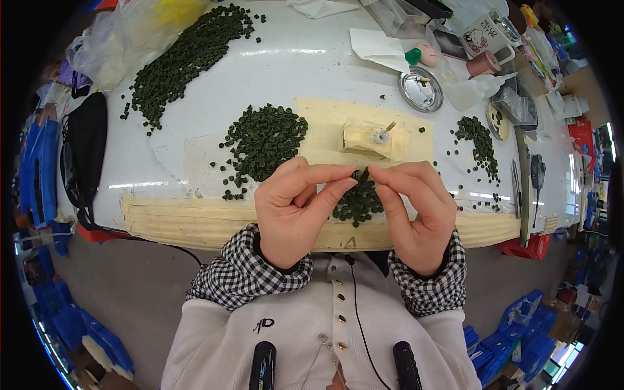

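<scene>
Over the front of the table, my left hand and my right hand face each other, each with thumb and forefinger pinched. A small dark green piece shows at the right fingertips; what the left pinch holds is too small to make out. Directly below the fingertips lies a small pile of dark green cup-shaped pieces, partly hidden by the hands. A larger pile of the same pieces is just beyond my left hand. Past the fingertips, a tape-covered block carries a short upright peg.
A long heap of green pieces lies far left, beside plastic bags. On the right are another scattered pile, a round metal dish, a white squeeze bottle, a mug and tweezers. Tape pads the table's front edge.
</scene>
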The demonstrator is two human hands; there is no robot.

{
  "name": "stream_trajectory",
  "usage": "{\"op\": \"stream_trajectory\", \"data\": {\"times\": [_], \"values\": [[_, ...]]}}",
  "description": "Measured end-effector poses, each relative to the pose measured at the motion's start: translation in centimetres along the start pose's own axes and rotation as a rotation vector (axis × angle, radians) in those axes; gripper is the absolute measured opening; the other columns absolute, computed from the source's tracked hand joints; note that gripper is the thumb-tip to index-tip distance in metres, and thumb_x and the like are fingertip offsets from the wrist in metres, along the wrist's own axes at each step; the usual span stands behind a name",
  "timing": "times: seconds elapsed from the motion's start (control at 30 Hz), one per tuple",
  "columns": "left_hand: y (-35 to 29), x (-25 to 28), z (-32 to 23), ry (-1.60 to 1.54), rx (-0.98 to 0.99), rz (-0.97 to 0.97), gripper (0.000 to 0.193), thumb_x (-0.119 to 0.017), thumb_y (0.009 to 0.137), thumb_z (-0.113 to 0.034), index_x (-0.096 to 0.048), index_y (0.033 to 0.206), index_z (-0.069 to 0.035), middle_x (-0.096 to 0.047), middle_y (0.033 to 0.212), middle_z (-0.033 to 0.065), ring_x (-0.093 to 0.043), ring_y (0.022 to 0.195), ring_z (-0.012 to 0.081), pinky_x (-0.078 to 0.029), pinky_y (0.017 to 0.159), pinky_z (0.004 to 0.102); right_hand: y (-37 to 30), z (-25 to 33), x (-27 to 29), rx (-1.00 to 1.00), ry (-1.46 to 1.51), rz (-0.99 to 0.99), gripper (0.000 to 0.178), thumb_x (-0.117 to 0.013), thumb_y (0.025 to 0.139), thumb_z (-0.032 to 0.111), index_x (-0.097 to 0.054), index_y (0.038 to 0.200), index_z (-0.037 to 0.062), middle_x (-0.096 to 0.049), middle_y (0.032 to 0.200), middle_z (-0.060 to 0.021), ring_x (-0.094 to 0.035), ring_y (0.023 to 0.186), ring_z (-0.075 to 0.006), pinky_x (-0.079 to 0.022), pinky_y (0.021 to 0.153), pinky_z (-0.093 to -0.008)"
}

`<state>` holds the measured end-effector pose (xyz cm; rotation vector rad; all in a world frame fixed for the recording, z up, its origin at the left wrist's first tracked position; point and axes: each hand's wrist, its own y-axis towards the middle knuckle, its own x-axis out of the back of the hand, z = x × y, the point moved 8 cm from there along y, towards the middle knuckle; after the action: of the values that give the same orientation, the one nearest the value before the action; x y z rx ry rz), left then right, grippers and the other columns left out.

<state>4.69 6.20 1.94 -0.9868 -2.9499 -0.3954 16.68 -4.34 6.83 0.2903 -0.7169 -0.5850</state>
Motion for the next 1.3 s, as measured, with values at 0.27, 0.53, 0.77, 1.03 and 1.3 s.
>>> {"op": "stream_trajectory", "data": {"times": [0.27, 0.53, 0.77, 1.03, 1.3], "values": [[0.0, 0.0, 0.1, 0.011, 0.002, -0.002, 0.021, -0.072, 0.075, 0.001, -0.072, 0.095, -0.006, -0.034, 0.059, -0.005, -0.029, 0.051, 0.0035, -0.023, 0.047, 0.0203, -0.9, -0.2, -1.3, 0.016, 0.082, 0.025, 0.031, -0.067, 0.075, -0.005, -0.067, 0.105, 0.0011, -0.063, 0.088, -0.0101, -0.059, 0.076, -0.0215, -0.049, 0.065, -0.0277], [0.0, -0.1, -0.1, 0.016, -0.035, 0.026, 0.021, -0.071, 0.075, 0.002, -0.072, 0.095, -0.006, -0.037, 0.058, -0.005, -0.031, 0.052, 0.0037, -0.024, 0.047, 0.0202, -1.1, -0.4, -1.4, -0.017, 0.117, 0.075, 0.031, -0.067, 0.075, -0.005, -0.067, 0.106, 0.0006, -0.063, 0.089, -0.0106, -0.06, 0.075, -0.0207, -0.049, 0.064, -0.0268], [0.0, -0.3, -0.1, 0.02, -0.016, 0.035, 0.019, -0.072, 0.075, 0.0, -0.072, 0.094, -0.005, -0.036, 0.058, -0.0052, -0.031, 0.052, 0.0039, -0.024, 0.048, 0.0202, -1.2, -0.4, -1.2, -0.017, 0.148, 0.074, 0.031, -0.066, 0.077, -0.006, -0.067, 0.107, -0.0008, -0.063, 0.09, -0.0114, -0.06, 0.075, -0.0194, -0.049, 0.064, -0.0256], [0.0, -0.4, 0.0, -0.004, 0.004, 0.042, 0.018, -0.072, 0.075, 0.0, -0.072, 0.093, -0.004, -0.033, 0.057, -0.0052, -0.03, 0.052, 0.0041, -0.024, 0.048, 0.0204, -1.3, -0.7, -1.0, -0.032, 0.17, 0.064, 0.03, -0.065, 0.077, -0.006, -0.066, 0.107, -0.0013, -0.063, 0.09, -0.012, -0.06, 0.075, -0.0192, -0.049, 0.064, -0.0252], [0.2, -0.5, -0.8, 0.15, -0.033, 0.112, 0.017, -0.073, 0.074, -0.001, -0.071, 0.091, -0.004, -0.036, 0.057, -0.0032, -0.031, 0.05, 0.0055, -0.024, 0.046, 0.0219, -1.2, -1.3, 1.0, -0.036, 0.043, -0.067, 0.022, -0.065, 0.078, -0.005, -0.066, 0.1, -0.0025, -0.064, 0.087, -0.0125, -0.061, 0.073, -0.0211, -0.049, 0.064, -0.0269]]}}
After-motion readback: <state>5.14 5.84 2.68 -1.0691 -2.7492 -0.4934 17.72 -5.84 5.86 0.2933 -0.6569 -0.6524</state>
